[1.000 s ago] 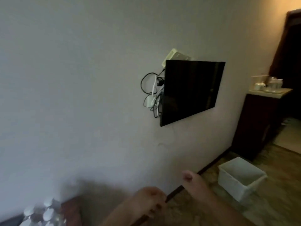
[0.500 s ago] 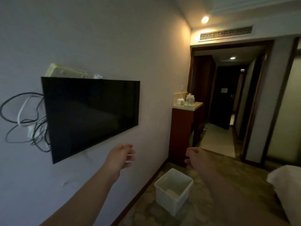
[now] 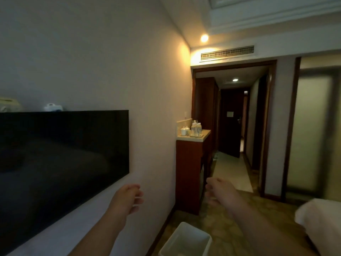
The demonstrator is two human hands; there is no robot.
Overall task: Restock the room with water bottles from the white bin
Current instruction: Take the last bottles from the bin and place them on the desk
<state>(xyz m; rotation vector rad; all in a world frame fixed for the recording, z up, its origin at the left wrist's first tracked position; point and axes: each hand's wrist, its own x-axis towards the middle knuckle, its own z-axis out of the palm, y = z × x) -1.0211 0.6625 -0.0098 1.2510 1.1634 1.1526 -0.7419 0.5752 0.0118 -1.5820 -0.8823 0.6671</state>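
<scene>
So both hands are loose and empty, left hand (image 3: 127, 199) and right hand (image 3: 219, 191), with the white bin (image 3: 186, 241) on the floor right below, between them, and water bottles (image 3: 196, 129) way beyond.

The white bin (image 3: 186, 242) on the floor looks like smooth, matt plastic. The television (image 3: 60, 154) on the left wall has a glossy black screen that gives dim reflections. The wall (image 3: 110, 71) behind it is matt, painted and even. The cabinet (image 3: 191, 174) farther along is reddish-brown wood with a slight sheen, and its counter (image 3: 193, 138) is a pale, polished slab. On it stand clear plastic water bottles (image 3: 196, 129) and white glazed cups (image 3: 184, 130). The floor (image 3: 230, 224) nearby is patterned carpet. At the right, the bed (image 3: 321, 218) shows white cloth.
</scene>
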